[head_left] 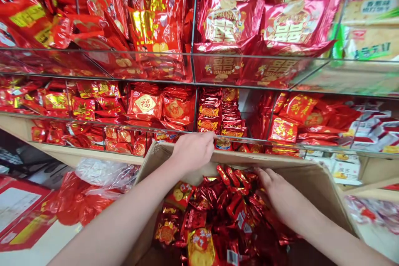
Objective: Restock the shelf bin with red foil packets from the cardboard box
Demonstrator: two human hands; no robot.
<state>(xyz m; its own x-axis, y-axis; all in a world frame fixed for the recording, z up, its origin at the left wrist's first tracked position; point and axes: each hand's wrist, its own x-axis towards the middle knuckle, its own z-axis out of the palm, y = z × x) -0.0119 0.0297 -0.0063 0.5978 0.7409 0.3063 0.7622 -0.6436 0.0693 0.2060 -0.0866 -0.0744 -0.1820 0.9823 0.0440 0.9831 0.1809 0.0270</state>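
A cardboard box (314, 178) full of small shiny red snack packets (215, 199) stands in front of the shelves. My left hand (196, 149) is closed over the box's back rim, right by the clear front lip of the lower shelf; its fingertips are turned out of sight. Inside the box, at the right, my right hand (277, 191) has its fingers bent against a short row of red packets (235, 176). Part of those fingers is hidden among the packets. Just above the box, a shelf compartment holds stacked red packets (208, 112).
Clear dividers and lips (124, 66) split the shelves. Larger pink-red packs (229, 20) fill the upper row; red packs with a gold character (145, 104) lie lower. Plastic bags (96, 172) and a red carton (18, 208) are at the left, wrapped goods (374, 212) at the right.
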